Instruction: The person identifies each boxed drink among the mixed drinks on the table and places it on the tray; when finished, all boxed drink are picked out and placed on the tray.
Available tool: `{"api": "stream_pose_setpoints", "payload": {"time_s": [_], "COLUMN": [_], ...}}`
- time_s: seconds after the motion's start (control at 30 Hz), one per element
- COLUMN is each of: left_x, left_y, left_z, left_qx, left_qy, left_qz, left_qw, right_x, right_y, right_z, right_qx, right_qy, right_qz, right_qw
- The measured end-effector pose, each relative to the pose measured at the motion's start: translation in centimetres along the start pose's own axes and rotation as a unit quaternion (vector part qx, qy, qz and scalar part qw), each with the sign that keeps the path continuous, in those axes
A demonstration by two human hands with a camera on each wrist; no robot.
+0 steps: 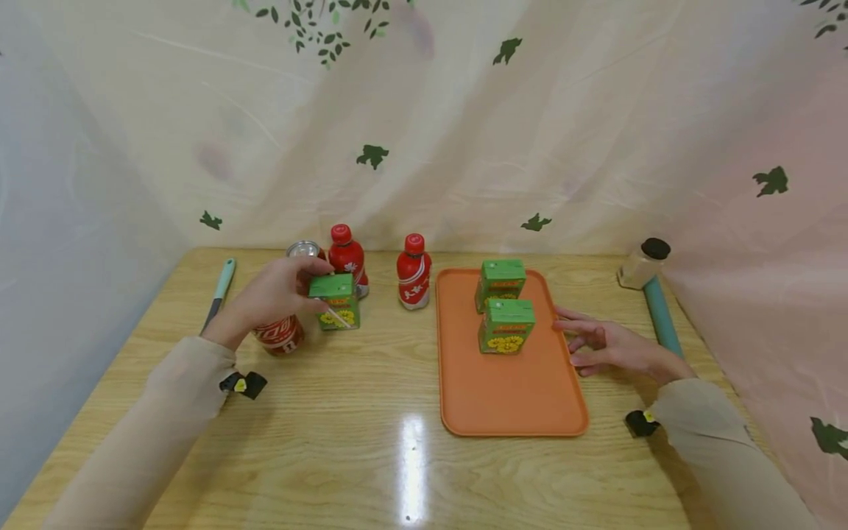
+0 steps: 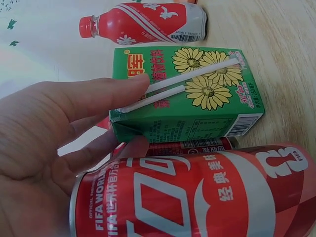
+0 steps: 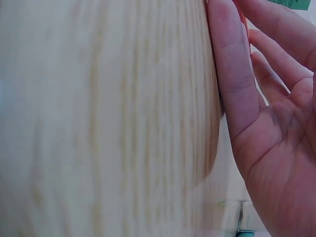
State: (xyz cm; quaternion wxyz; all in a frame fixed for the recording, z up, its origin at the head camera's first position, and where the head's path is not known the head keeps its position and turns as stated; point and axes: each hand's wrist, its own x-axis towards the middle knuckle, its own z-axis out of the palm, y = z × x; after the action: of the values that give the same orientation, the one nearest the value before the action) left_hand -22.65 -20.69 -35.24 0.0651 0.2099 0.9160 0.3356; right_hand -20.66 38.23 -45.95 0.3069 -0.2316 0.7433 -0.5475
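Note:
My left hand (image 1: 274, 294) pinches a green drink carton (image 1: 339, 305) near its top, with the thumb over the front beside two white straw pieces. Yellow flowers decorate the carton (image 2: 207, 79) in the left wrist view. Close by that hand stand a red soda can (image 1: 281, 337), a second can (image 1: 305, 249) partly hidden behind the fingers, and a red bottle (image 1: 347, 258). At the right edge of an orange tray (image 1: 510, 405), my right hand (image 1: 606, 344) touches the rim with loosely extended fingers. Two similar green cartons, a front one (image 1: 506, 327) and a rear one (image 1: 501, 278), stand upright on the tray.
Another red bottle (image 1: 414, 272) stands just left of the tray. A black-capped jar (image 1: 642, 263) and a teal cylinder (image 1: 661, 316) are at the far right. On the left lies a utensil with a mint handle (image 1: 225, 278). A patterned curtain (image 1: 424, 132) hangs behind the table.

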Motion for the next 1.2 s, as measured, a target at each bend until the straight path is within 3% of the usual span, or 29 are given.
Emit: {"api": "stream_pose_setpoints", "payload": {"time_s": [0.9,1.2], "left_x": [0.8,0.71], "left_y": [-0.38,-0.07], "left_z": [0.21,0.43], "left_qx": [0.065,0.076], "left_qy": [0.003,0.01], "left_qz": [0.008,0.023], "left_qw": [0.9978,0.9968], "right_x": [0.07,0.05], "right_y": [0.09,-0.07], "right_z": [0.04,0.08], "right_qx": [-0.002,-0.006], "right_qy": [-0.001,0.0], "right_qz": [0.007,0.005], "right_qw": [1.0,1.0]}}
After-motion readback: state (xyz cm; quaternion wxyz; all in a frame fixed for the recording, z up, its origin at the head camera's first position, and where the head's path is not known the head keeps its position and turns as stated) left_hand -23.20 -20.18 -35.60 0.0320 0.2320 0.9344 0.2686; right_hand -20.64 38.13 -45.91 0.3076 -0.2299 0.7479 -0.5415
